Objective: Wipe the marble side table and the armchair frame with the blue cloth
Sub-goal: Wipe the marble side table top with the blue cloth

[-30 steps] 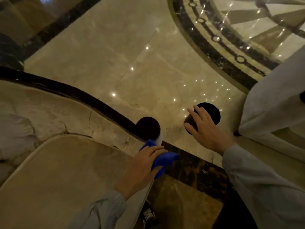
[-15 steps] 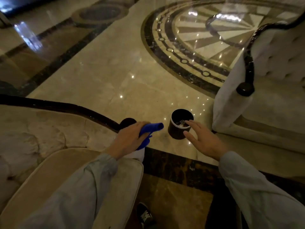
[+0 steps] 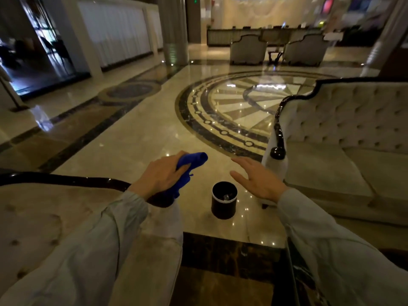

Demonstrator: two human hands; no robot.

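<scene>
Gripping blue cloth [image 3: 187,168], left hand [image 3: 161,173] is resting at armchair frame [image 3: 66,180]; right hand [image 3: 258,182], fingers spread, is hovering over black cup [image 3: 224,200].

Black cup [image 3: 224,200], perhaps an ashtray; sofa [image 3: 344,138].

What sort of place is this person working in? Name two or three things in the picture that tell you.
Most likely a hotel lobby: a polished marble floor with a round inlaid medallion, tufted armchairs with dark glossy frames, and a long counter, perhaps a reception desk, at the far end.
</scene>
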